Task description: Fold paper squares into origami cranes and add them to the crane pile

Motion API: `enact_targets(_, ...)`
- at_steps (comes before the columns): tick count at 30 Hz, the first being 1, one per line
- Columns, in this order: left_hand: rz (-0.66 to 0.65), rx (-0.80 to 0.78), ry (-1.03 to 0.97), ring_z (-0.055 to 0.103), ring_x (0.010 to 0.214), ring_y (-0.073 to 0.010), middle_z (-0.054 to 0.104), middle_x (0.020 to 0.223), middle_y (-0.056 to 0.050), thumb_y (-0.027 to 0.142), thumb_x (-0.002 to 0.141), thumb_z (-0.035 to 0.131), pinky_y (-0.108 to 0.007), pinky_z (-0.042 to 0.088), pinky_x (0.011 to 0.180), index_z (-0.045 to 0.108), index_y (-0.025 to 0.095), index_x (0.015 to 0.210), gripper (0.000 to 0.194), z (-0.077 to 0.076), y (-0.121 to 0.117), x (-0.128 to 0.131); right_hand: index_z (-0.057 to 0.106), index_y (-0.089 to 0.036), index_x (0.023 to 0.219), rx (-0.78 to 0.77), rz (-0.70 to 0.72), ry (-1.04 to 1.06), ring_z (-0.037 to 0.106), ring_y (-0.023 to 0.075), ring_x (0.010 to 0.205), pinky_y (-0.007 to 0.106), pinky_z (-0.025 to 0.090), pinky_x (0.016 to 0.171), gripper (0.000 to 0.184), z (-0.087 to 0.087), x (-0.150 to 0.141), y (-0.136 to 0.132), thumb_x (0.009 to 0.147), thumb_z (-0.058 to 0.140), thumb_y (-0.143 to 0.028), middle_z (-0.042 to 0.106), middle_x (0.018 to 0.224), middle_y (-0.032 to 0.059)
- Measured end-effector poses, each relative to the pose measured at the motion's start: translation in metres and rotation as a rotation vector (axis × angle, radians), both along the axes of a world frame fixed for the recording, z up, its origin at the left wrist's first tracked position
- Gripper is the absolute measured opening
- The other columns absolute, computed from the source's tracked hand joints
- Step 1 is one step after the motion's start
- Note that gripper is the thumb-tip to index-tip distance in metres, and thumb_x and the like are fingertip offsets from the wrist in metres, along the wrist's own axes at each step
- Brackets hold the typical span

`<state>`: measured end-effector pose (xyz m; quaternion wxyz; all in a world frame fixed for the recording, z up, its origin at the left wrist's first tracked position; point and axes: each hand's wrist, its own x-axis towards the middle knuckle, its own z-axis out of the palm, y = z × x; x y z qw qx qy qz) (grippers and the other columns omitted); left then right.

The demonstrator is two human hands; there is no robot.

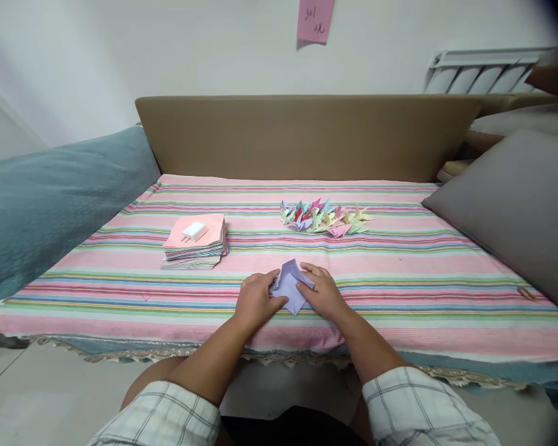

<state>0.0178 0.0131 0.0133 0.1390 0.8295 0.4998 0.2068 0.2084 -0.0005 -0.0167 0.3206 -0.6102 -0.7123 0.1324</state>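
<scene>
A lavender sheet of origami paper [291, 291], partly folded with its top flap raised, lies on the striped cloth in front of me. My left hand [257, 298] grips its left side, the thumb resting on the lower part. On the other side my right hand [323, 291] pinches the right edge between thumb and fingers. Beyond the hands sits a cluster of small folded paper cranes [325, 218] in several colours. To the left stands a stack of square coloured paper [195, 251], with a white charger plug [194, 231] on its top sheet.
The striped cloth [121, 266] covers the sofa seat. A brown backrest [302, 137] rises behind it. At the left is a blue-covered armrest [65, 192], at the right a grey cushion [516, 204]. Near that cushion lies a small brown object [526, 293].
</scene>
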Motion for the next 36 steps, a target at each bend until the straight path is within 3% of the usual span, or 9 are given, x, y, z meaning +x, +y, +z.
enact_targets(10,-0.017,0.027,0.015,0.056,0.084,-0.0225,0.063,0.077,0.0,0.035,0.067,0.069,-0.032,0.04,0.076,0.053,0.027,0.119,0.055,0.003,-0.001,0.0,0.058,-0.021,0.112,0.067,0.122,-0.08,0.039,0.0265,0.121,0.045,0.036,0.096,0.04,0.004,0.003,-0.01,0.078,0.059,-0.042,0.046,0.133,0.0114)
enact_targets(17,-0.014,-0.001,0.001,0.055,0.089,-0.0228,0.065,0.086,-0.001,0.034,0.067,0.068,-0.033,0.038,0.08,0.053,0.028,0.12,0.056,0.002,-0.001,0.001,0.051,-0.023,0.124,0.031,0.292,-0.159,0.033,0.0316,0.125,0.049,0.03,0.101,0.075,0.009,0.013,-0.015,0.068,0.053,-0.072,0.039,0.138,0.0128)
enact_targets(19,-0.007,-0.013,-0.003,0.055,0.091,-0.0229,0.065,0.089,-0.001,0.033,0.067,0.068,-0.033,0.037,0.082,0.052,0.029,0.121,0.056,0.001,-0.001,0.001,0.05,-0.023,0.126,0.05,0.315,-0.14,0.033,0.0304,0.125,0.048,0.03,0.101,0.067,0.009,0.015,-0.016,0.078,0.04,-0.069,0.04,0.137,0.0119)
enact_targets(23,-0.008,-0.013,-0.006,0.055,0.09,-0.0227,0.065,0.088,-0.001,0.032,0.066,0.069,-0.034,0.038,0.082,0.053,0.029,0.12,0.056,-0.001,0.0,0.001,0.056,-0.026,0.119,0.077,0.252,-0.017,0.037,0.0238,0.123,0.043,0.032,0.101,0.048,0.005,0.016,-0.015,0.095,0.019,-0.044,0.046,0.133,0.0068)
enact_targets(28,-0.019,0.005,-0.02,0.054,0.093,-0.0227,0.065,0.091,-0.002,0.034,0.067,0.07,-0.034,0.038,0.084,0.054,0.028,0.12,0.056,-0.004,0.002,-0.001,0.06,-0.024,0.113,0.06,0.19,-0.033,0.041,0.0239,0.119,0.044,0.035,0.099,0.036,-0.001,0.012,-0.008,0.093,0.032,-0.037,0.05,0.128,0.0081)
enact_targets(36,-0.024,0.025,0.0,0.056,0.092,-0.0227,0.066,0.09,-0.002,0.035,0.066,0.071,-0.035,0.04,0.084,0.055,0.027,0.119,0.056,-0.004,0.002,0.0,0.061,-0.026,0.111,-0.006,0.145,-0.183,0.038,0.0267,0.121,0.048,0.033,0.097,0.03,0.003,0.005,-0.009,0.09,0.042,-0.035,0.044,0.136,0.0073)
